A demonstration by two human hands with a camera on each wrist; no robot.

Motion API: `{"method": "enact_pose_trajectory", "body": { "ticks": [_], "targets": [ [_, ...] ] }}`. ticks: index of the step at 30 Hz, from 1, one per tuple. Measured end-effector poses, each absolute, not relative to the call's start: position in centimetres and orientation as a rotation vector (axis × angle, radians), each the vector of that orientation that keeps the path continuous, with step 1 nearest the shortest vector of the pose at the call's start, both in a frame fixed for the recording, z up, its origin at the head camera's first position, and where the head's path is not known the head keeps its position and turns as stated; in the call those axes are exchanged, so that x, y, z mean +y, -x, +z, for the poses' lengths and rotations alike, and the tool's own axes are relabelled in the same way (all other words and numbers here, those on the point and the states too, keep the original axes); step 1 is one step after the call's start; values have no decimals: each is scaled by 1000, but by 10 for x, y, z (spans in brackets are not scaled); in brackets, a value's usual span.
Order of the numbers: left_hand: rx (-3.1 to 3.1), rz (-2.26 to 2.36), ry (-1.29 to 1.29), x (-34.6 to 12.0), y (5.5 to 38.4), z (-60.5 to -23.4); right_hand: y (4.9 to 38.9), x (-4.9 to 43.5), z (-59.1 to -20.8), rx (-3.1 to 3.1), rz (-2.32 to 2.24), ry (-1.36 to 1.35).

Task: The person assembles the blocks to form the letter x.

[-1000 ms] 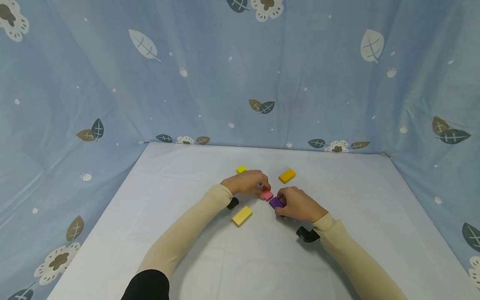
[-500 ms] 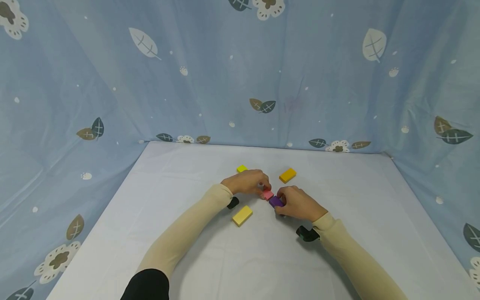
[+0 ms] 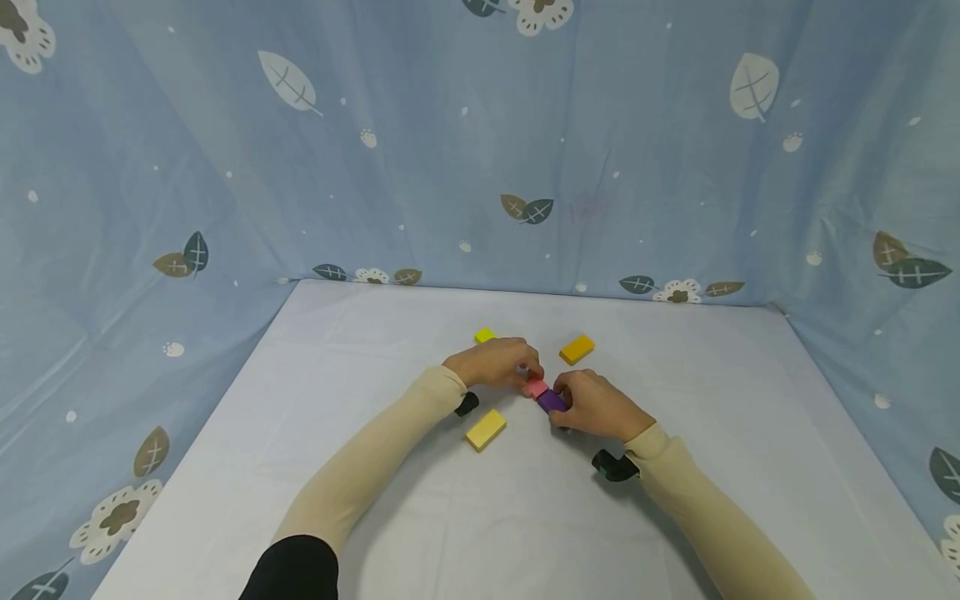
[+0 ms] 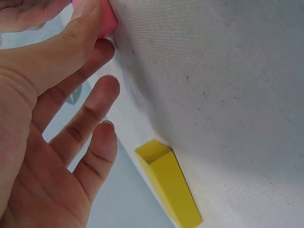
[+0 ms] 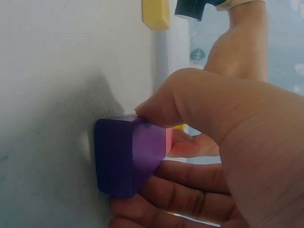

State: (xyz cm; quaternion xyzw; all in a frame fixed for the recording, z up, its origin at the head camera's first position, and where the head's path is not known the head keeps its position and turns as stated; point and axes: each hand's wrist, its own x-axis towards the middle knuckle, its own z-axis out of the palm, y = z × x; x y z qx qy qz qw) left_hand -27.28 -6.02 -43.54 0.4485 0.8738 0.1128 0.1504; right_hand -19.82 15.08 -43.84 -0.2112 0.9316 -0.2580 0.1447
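Note:
Near the middle of the white tabletop, my left hand [image 3: 495,363] pinches a small pink block [image 3: 537,388] between thumb and fingers. My right hand [image 3: 600,405] grips a purple block [image 3: 552,401] by its sides, thumb on the near side. The two blocks lie end to end, their facing ends meeting in the head view. In the left wrist view, fingers cover most of the pink block [image 4: 110,21], and the other fingers are spread loosely. The purple block [image 5: 114,156] shows its end face in the right wrist view, close against the cloth.
A pale yellow block [image 3: 486,430] lies nearer the body, below the left wrist. Beyond the hands are an orange block [image 3: 577,350] and a bright yellow block [image 3: 485,335], partly hidden by the left hand. A blue patterned curtain [image 3: 420,150] surrounds the white table [image 3: 375,517].
The narrow gap between the pink and purple blocks has closed. Both hands keep their grips and have barely moved; the head view has tilted slightly.

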Motion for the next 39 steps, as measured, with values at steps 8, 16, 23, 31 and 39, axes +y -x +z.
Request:
{"method": "enact_pose_trajectory", "body": {
  "ticks": [8,16,23,31,39],
  "targets": [
    [2506,330,-1286,-59,272,-433,198,150,-436,2687,-733,607],
    [2508,328,-1295,-60,272,-433,199,150,-436,2694,-723,609],
    [2509,316,-1301,-60,272,-433,198,150,-436,2690,-734,604],
    [2505,319,-1298,-61,272,-433,198,150,-437,2690,-737,616],
    [2506,330,-1316,-61,273,-435,198,149,-437,2678,-754,615]
  ]
}}
